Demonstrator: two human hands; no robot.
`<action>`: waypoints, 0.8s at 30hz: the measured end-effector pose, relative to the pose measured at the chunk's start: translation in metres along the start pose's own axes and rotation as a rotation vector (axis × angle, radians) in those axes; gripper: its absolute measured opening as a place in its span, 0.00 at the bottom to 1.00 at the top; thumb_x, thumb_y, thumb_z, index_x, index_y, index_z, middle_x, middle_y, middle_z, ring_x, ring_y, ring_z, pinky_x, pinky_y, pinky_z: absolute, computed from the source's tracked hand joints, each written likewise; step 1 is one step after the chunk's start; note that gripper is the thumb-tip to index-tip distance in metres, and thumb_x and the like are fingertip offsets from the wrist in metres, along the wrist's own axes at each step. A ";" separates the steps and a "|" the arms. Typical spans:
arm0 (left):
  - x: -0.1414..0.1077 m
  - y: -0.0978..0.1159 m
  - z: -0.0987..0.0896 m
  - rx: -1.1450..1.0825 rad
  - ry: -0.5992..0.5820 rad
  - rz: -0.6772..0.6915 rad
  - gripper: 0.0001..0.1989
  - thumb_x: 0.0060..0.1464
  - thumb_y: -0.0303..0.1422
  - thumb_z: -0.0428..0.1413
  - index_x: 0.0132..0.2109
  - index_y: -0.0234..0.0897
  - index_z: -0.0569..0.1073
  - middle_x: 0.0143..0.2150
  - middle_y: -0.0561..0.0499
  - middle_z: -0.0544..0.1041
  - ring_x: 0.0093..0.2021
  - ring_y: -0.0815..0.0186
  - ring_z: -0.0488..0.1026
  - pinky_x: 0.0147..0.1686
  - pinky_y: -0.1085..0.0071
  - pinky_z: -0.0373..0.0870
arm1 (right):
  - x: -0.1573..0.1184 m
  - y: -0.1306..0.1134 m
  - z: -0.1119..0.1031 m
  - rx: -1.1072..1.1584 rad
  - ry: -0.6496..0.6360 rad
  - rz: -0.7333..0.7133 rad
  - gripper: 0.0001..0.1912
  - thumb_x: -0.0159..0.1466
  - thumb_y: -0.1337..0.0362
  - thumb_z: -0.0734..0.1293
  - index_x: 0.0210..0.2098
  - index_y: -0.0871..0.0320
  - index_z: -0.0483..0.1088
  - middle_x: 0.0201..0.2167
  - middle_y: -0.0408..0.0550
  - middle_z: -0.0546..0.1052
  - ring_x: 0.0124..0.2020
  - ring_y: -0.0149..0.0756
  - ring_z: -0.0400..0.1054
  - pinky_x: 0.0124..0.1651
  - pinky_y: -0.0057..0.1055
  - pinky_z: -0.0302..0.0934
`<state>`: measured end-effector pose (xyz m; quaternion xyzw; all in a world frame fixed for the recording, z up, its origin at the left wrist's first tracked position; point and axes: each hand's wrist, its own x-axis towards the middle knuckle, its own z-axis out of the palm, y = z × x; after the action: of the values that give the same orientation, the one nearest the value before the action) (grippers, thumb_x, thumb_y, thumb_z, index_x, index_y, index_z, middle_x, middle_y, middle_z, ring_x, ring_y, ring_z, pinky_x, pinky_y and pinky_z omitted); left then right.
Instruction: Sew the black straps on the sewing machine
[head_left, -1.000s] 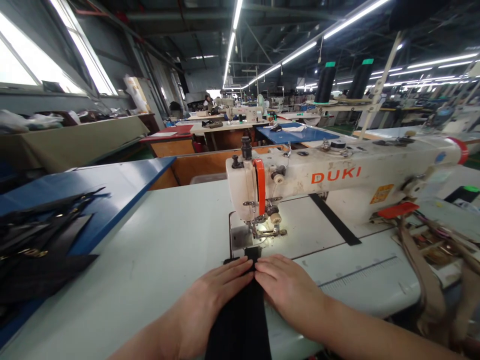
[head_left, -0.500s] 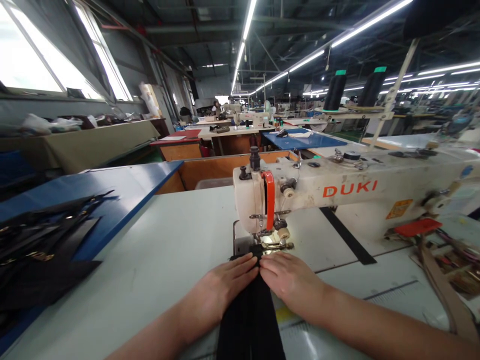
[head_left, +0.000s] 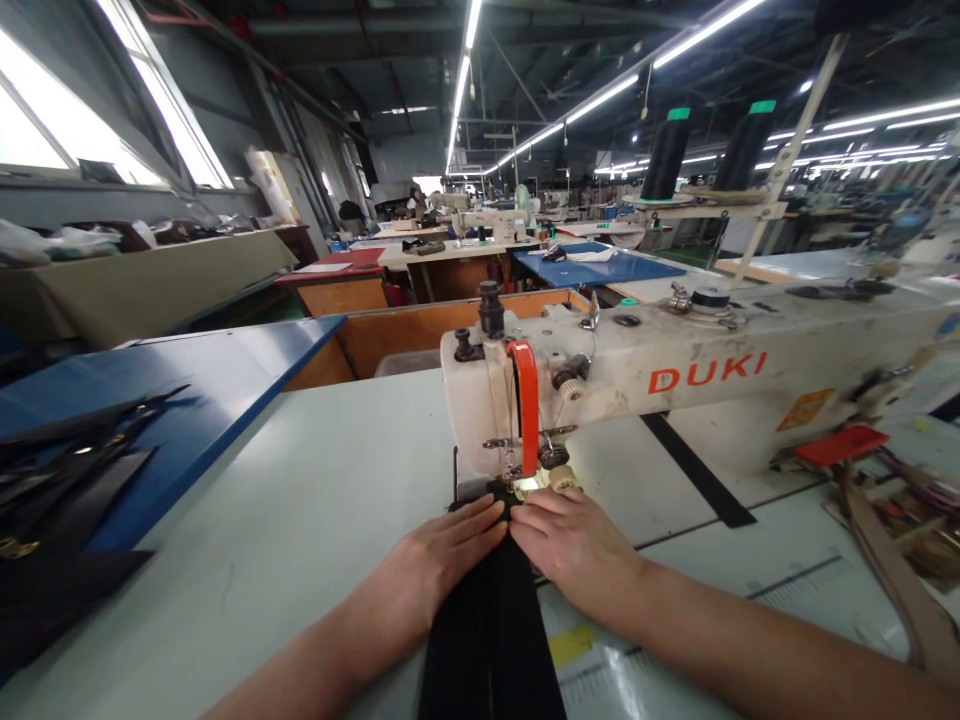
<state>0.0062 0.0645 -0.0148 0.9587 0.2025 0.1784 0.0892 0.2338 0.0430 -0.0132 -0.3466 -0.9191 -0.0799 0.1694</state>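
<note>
A long black fabric piece (head_left: 491,640) runs from the lower edge of the view up to the needle area of a white sewing machine (head_left: 600,350) marked DUKI. My left hand (head_left: 442,550) lies flat on its left side, fingers stretched toward the presser foot. From the right, my right hand (head_left: 566,535) rests with extended fingers on the fabric's other edge, just below the lit needle area. The fingertips of both hands nearly meet at the fabric's middle. The needle tip and stitch line are too small to make out.
Black pieces with metal fittings (head_left: 82,470) lie on a blue table (head_left: 247,370) at left. A black strip (head_left: 697,470) lies under the machine arm. Thread cones (head_left: 665,155) stand behind. A red pad (head_left: 841,446) and a tray of small items (head_left: 900,530) are at right.
The view has shifted slightly, so the machine head appears nearer and further left. Both hands remain flat on the black fabric, close to the needle area.
</note>
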 end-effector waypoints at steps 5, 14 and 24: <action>-0.005 -0.006 0.006 -0.027 0.002 -0.010 0.26 0.63 0.30 0.47 0.67 0.42 0.57 0.67 0.48 0.61 0.65 0.60 0.59 0.62 0.61 0.60 | 0.001 0.000 -0.001 -0.010 -0.034 -0.011 0.05 0.66 0.71 0.65 0.33 0.61 0.70 0.35 0.48 0.75 0.39 0.38 0.65 0.42 0.35 0.57; 0.002 0.018 -0.010 0.075 -0.104 -0.057 0.29 0.54 0.25 0.50 0.64 0.32 0.62 0.64 0.39 0.64 0.64 0.56 0.61 0.60 0.56 0.63 | -0.002 0.002 -0.004 0.010 -0.053 -0.022 0.03 0.65 0.73 0.65 0.36 0.63 0.72 0.37 0.50 0.76 0.42 0.41 0.66 0.48 0.37 0.61; -0.043 0.112 0.002 0.144 -0.083 0.123 0.21 0.68 0.28 0.38 0.65 0.34 0.60 0.62 0.42 0.67 0.64 0.59 0.61 0.60 0.63 0.64 | -0.047 -0.029 -0.017 0.205 0.056 0.098 0.13 0.64 0.77 0.61 0.46 0.64 0.72 0.46 0.54 0.75 0.46 0.40 0.67 0.51 0.36 0.63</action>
<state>0.0104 -0.0545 -0.0030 0.9799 0.1515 0.1287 0.0171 0.2515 -0.0119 -0.0156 -0.3697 -0.8993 0.0133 0.2334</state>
